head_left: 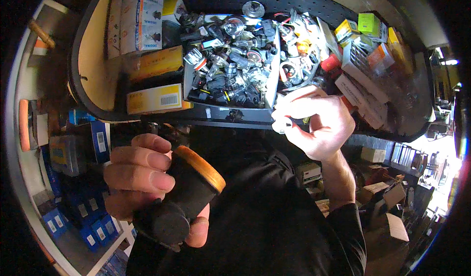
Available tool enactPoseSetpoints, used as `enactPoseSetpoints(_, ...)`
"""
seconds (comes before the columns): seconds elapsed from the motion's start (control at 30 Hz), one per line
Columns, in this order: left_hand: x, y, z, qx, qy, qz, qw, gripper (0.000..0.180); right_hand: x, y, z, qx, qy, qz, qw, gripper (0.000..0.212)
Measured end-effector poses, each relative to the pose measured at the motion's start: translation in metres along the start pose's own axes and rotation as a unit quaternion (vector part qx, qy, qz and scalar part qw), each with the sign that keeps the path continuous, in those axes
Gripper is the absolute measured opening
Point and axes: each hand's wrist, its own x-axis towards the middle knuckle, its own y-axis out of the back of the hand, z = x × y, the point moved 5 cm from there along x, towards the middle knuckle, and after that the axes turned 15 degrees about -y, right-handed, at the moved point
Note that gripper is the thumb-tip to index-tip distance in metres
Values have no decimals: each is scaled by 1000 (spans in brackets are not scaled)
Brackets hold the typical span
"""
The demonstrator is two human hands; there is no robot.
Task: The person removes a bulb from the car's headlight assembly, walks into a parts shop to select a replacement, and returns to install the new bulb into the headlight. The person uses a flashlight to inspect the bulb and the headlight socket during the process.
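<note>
My left hand (142, 173) is wrapped round a stubby black flashlight (194, 183) with an orange rim, tilted up toward the right. My right hand (319, 121) is pinched at the front edge of the shelf, lit brightly. Between its thumb and forefinger is something small that the glare hides; I cannot make out what it is. Just beyond, a white-walled open box (274, 80) is heaped with loose automotive bulbs (235, 55), clear glass with metal and black bases. More bulbs and wires lie in the brightly lit section (299, 50) to its right.
On the shelf's left stand white cartons (140, 18) and yellow boxes (154, 98). Small green (369, 25), yellow and white boxes crowd its right end. The shelf's black front lip (230, 115) runs across. Blue boxes (100, 141) fill racks at left; cardboard cartons (378, 192) sit lower right.
</note>
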Motion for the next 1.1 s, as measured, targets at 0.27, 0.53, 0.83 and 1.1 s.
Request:
enactPoseSetpoints(0.27,7,-16,-1,-25,8,-10,1000,61,-14,6,-2,52,-13,-1,999,33)
enactPoseSetpoints(0.53,-1,-26,2,-61,84,-62,993,62,-21,12,1,161,-121,-1,980,32)
enactPoseSetpoints(0.83,-3,-31,-7,-66,83,-83,991,64,-29,9,1,499,-257,-73,824,27)
enactPoseSetpoints(1.1,6,-28,-4,-93,58,-37,993,59,-22,13,-13,349,-286,37,892,25)
